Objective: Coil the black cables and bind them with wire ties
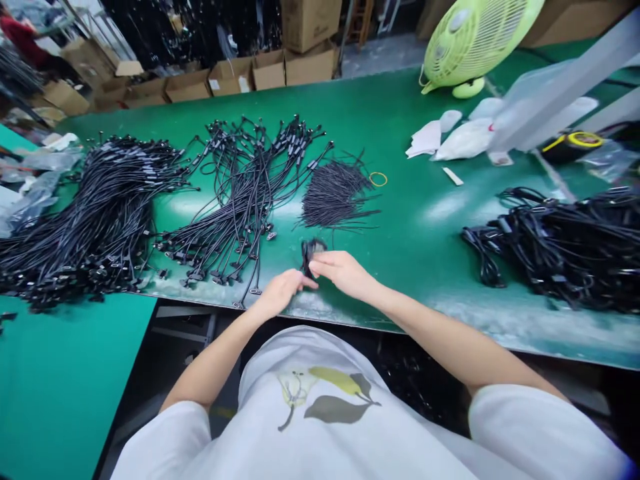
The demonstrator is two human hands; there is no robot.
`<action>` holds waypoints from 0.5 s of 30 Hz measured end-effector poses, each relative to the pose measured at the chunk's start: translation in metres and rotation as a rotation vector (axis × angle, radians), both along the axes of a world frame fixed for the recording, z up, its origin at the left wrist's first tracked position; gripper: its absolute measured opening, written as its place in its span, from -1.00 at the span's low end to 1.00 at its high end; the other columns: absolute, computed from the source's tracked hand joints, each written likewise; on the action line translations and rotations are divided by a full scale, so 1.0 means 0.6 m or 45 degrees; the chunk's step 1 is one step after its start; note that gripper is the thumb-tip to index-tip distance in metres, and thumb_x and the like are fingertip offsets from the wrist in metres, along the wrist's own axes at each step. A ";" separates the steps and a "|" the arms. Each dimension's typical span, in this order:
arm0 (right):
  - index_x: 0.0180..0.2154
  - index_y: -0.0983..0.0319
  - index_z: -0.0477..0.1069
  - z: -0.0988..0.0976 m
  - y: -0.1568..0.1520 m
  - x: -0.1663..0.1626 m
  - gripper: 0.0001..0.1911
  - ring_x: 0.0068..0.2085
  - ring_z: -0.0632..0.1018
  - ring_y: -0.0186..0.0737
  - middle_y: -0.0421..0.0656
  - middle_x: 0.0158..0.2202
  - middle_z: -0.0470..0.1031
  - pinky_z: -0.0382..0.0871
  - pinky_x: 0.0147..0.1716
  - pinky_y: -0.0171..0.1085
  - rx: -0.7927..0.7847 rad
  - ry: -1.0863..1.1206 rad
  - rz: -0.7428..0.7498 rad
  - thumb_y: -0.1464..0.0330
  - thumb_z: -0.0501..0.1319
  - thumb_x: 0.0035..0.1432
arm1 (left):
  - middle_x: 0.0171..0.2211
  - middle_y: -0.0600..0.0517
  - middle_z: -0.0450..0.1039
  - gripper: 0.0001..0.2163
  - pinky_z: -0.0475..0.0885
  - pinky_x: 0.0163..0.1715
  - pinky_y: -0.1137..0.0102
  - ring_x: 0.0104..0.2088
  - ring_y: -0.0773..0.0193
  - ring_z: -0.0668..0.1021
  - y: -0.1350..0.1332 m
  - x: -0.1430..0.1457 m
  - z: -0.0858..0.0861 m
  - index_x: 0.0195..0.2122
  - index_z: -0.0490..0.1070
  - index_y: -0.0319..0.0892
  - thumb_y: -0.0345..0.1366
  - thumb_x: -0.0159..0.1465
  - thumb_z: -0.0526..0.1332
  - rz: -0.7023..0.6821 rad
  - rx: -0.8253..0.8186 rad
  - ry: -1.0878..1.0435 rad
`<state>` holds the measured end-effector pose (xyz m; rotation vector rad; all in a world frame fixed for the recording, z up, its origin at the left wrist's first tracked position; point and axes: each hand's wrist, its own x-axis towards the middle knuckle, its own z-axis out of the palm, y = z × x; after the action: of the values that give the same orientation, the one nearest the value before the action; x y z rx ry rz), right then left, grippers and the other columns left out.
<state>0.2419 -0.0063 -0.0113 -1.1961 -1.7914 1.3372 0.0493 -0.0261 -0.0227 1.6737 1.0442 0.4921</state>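
A coiled black cable (309, 253) is pinched between my two hands just above the front edge of the green table. My right hand (345, 270) closes its fingertips on the coil from the right, and motion blurs the strands. My left hand (285, 291) grips the lower left part of the coil; its fingers are partly hidden. Just beyond the hands lies a pile of short black twist ties (335, 193). Loose black cables with connectors (250, 180) spread out on the left of that pile.
A thick heap of straight cables (105, 193) covers the far left. Bundled coiled cables (565, 247) lie at the right. A yellow ring (378, 179), a green fan (470, 43), a tape measure (573, 145) and plastic bags (467, 139) are farther back. Cardboard boxes (233, 77) line the table's far side.
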 end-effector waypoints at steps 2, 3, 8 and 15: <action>-0.58 0.26 0.28 0.004 -0.011 -0.005 -0.61 -0.48 0.26 -0.37 -0.25 -0.58 0.24 0.08 -0.43 -0.35 -0.097 0.083 0.128 0.13 0.09 0.14 | -0.34 -0.07 0.46 -0.39 0.39 -0.14 0.29 -0.26 0.20 0.49 0.004 0.004 -0.016 -0.16 0.55 -0.26 0.04 0.38 -0.22 0.106 -0.133 -0.121; -0.58 0.26 0.29 0.002 -0.017 -0.009 -0.60 -0.51 0.22 -0.39 -0.27 -0.60 0.21 0.05 -0.47 -0.36 -0.193 0.134 0.184 0.12 0.11 0.13 | -0.27 -0.09 0.49 -0.41 0.38 -0.08 0.27 -0.20 0.17 0.50 0.006 0.004 -0.018 -0.12 0.53 -0.26 0.04 0.38 -0.19 0.122 -0.155 -0.213; -0.57 0.26 0.26 -0.038 -0.028 -0.021 -0.60 -0.63 -0.10 -0.50 -0.40 -0.69 -0.05 -0.24 -0.63 -0.38 -0.792 0.431 0.214 0.06 0.23 -0.01 | 0.11 -0.12 0.37 -0.67 0.16 0.21 0.22 0.15 0.10 0.36 -0.008 0.007 0.002 -0.13 0.53 -0.19 -0.06 0.29 0.16 0.003 0.000 -0.417; -0.31 0.29 0.47 -0.011 -0.048 -0.003 -0.63 -0.44 0.39 -0.33 -0.16 -0.48 0.41 0.25 -0.40 -0.31 -0.021 -0.160 0.130 0.19 0.02 0.28 | -0.37 0.00 0.53 -0.77 0.42 -0.18 0.36 -0.35 0.31 0.53 -0.004 0.019 -0.027 -0.16 0.38 -0.24 -0.18 0.30 0.13 0.357 -0.129 -0.443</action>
<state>0.2401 -0.0353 -0.0179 -1.2364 -1.9571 1.3629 0.0605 -0.0284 -0.0387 1.2993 1.0279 0.8653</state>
